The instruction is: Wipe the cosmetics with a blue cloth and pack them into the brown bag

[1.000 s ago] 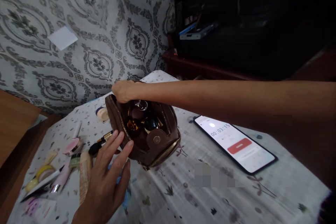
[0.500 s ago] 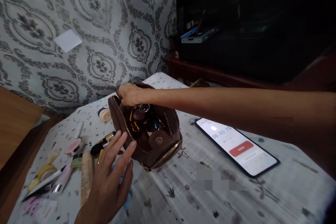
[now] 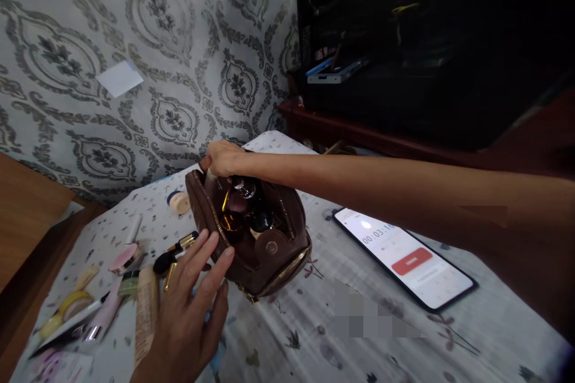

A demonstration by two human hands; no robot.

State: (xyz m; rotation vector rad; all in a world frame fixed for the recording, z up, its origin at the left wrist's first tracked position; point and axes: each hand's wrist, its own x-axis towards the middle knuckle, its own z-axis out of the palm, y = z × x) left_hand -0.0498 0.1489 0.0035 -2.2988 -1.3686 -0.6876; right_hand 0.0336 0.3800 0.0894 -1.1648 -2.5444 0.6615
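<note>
A brown handbag (image 3: 287, 260) stands unzipped on the cloth-covered table, its mouth facing up. Inside it lie dark rounded items (image 3: 261, 215) and an amber-coloured piece (image 3: 231, 221). My right hand (image 3: 226, 158) is at the bag's far left corner, fingers curled down and mostly hidden; something brown and pale shows beside them, too small to name. My left hand (image 3: 191, 305) has its fingers spread, fingertips against the bag's near left side. Next to it are a beige tube (image 3: 146, 311), a black brush (image 3: 164, 262) and a gold-and-black lipstick (image 3: 187, 239).
Several cosmetics, among them a pink compact (image 3: 124, 258) and a yellow round item (image 3: 74, 305), lie at left. A small beige jar (image 3: 178, 202) is behind the bag. A phone (image 3: 404, 257) with a running timer lies under my right forearm. A dark screen (image 3: 426, 60) stands behind.
My right hand has risen slightly at the bag's far corner, and a bit of something pale shows under it. My left hand stays spread at the bag's side. The view has tilted slightly.
</note>
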